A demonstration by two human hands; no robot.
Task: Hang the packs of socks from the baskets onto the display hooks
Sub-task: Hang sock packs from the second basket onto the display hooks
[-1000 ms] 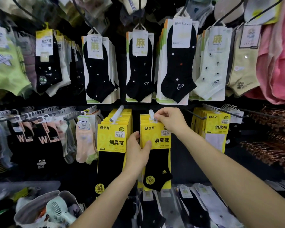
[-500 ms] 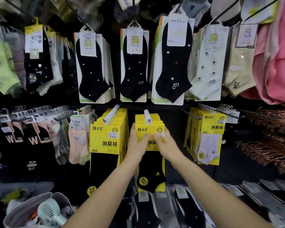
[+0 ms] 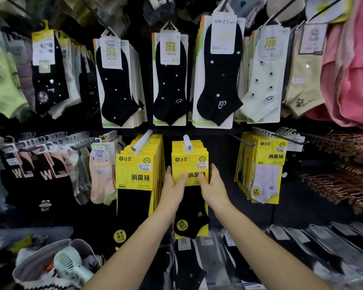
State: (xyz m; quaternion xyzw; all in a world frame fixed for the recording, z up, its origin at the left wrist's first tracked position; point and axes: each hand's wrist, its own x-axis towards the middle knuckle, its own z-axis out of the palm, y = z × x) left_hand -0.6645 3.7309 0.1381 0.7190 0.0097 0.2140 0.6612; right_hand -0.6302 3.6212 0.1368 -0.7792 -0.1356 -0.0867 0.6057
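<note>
— Sock pack (image 3: 191, 206): where do I have it?

— You have it at the centre of the frame, in the lower row of the display. It is a yellow card with a black ankle sock, foremost in a stack of like packs. Its top edge sits at the white hook (image 3: 187, 143), whose tip pokes out in front of the card.

— And my hands?

— Your left hand (image 3: 173, 189) grips the card's left edge, with the thumb flat on the front and the fingers out of sight behind. Your right hand (image 3: 214, 187) mirrors it on the right edge. Both are closed round the pack.

— What hangs beside it?

— Just left of it you have a second yellow stack (image 3: 134, 176) of black socks on its own white peg (image 3: 142, 141). Well to the right, a third yellow stack (image 3: 264, 176) shows white socks. Above, the upper row carries black ankle socks (image 3: 170, 80) on white cards.

— And the basket?

— You'll find a basket (image 3: 40, 255) in the lower left corner of the frame, beside your left forearm. A pale green handheld fan (image 3: 69, 264) lies in it among fabric items. Whether it has sock packs in it I cannot tell. Copper-coloured hangers (image 3: 344, 174) crowd the right edge, and pink garments (image 3: 348, 70) fill the upper right.
</note>
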